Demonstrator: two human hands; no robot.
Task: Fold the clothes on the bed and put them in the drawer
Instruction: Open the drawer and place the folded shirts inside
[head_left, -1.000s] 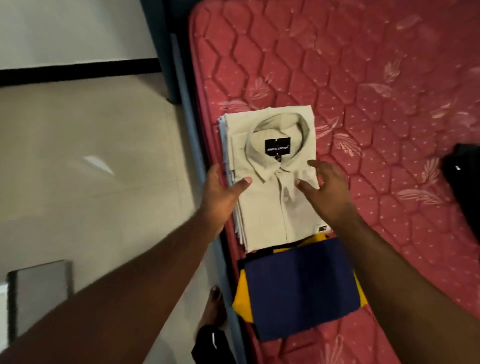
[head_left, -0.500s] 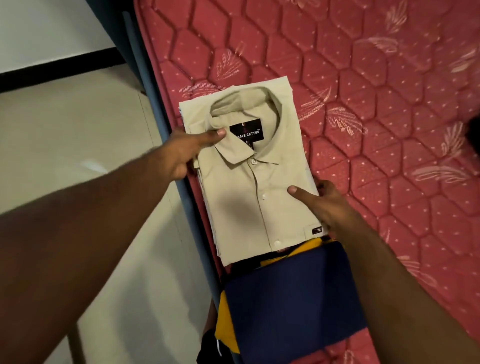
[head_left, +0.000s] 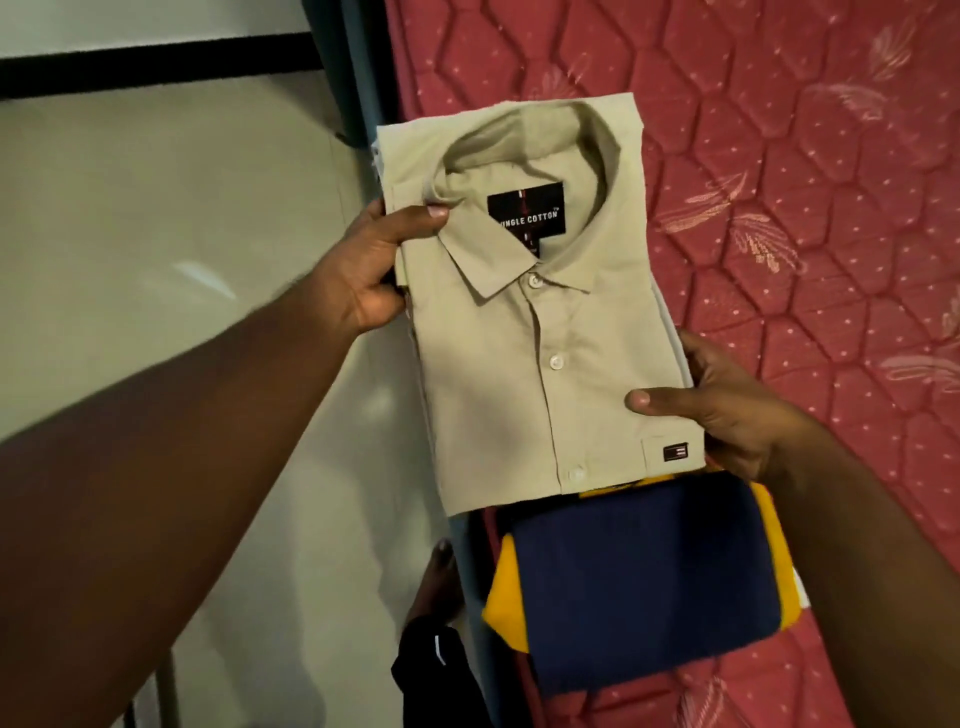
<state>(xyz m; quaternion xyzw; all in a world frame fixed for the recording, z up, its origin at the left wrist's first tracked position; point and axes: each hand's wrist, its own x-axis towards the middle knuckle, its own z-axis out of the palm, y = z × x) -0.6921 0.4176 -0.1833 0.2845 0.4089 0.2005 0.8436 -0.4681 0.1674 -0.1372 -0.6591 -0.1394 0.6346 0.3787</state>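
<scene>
Pale tiled floor (head_left: 171, 218) fills the left of the view, with a dark skirting band along the wall at top left. The left hand (head_left: 363, 275) reaches in from the lower left and grips the left edge of a folded beige shirt (head_left: 530, 364), thumb on top near the collar, fingers curled under the fabric. A bare foot (head_left: 436, 582) stands on the floor below the shirt, beside the bed frame, with a dark garment hem just under it.

The shirt is buttoned, collar up, with a black label (head_left: 525, 214) inside the neck and a small dark tag at its lower right corner. It lies over the left edge of the red quilted mattress (head_left: 805, 182); whether it is lifted clear of the mattress cannot be told. Just below it, and partly under its lower edge, lies a folded navy and yellow garment (head_left: 644, 587) on the mattress.

The right hand (head_left: 727, 410) holds the shirt's right edge, thumb pressed on top, fingers hidden beneath.
</scene>
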